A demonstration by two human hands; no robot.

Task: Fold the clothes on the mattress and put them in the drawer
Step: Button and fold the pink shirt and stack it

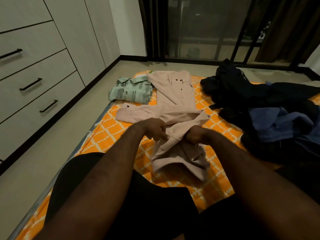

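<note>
Orange mattress [107,134], pink shirt [174,104] in left hand [154,129] and right hand [195,135]

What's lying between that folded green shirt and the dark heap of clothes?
The pink garment, spread on the orange mattress, lies between the green shirt and the dark heap, in the head view.

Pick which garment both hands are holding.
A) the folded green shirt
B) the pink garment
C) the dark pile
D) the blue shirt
B: the left hand and right hand both grip the pink garment spread on the mattress, while the green shirt lies folded beyond it.
</note>
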